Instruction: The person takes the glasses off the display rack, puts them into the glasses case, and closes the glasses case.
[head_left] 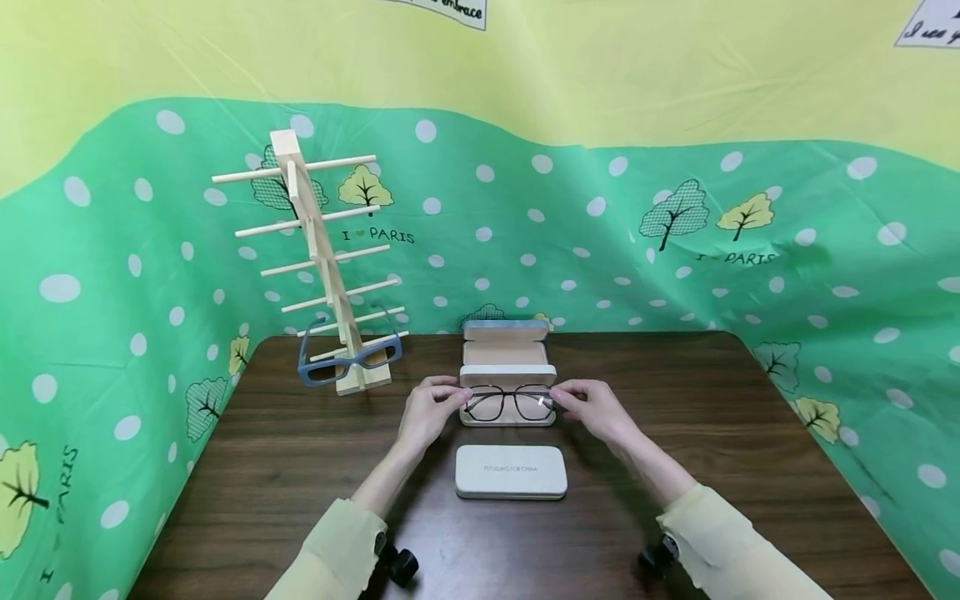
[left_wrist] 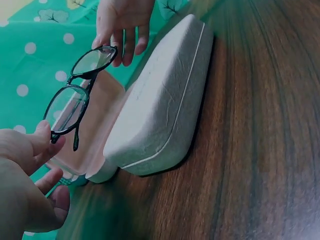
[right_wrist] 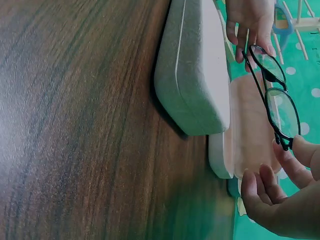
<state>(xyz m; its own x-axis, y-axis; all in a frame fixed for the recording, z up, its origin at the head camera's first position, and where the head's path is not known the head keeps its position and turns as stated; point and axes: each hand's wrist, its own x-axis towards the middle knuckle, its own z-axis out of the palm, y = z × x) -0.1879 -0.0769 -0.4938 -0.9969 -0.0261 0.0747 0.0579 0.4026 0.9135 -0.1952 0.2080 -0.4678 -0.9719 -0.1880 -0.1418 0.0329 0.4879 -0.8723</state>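
Note:
A pair of black-rimmed glasses (head_left: 510, 393) is held between both hands, over an open white case with a pale pinkish lining (right_wrist: 250, 125). My left hand (head_left: 431, 408) pinches the left end of the frame between thumb and fingers. At the opposite end, my right hand (head_left: 597, 410) pinches the frame the same way. The lenses face me, with the temples folded behind them in the wrist views. Just in front of the open case lies a closed white glasses case (head_left: 510, 473) with small printing on its lid.
To the left, a wooden display stand (head_left: 324, 250) with several rods holds blue glasses (head_left: 318, 375) at its foot. At the table's back edge, a pale-lined case part (head_left: 506, 352) with a blue top stands before the green dotted cloth (head_left: 592, 275). Everything rests on a dark wooden table (head_left: 300, 475).

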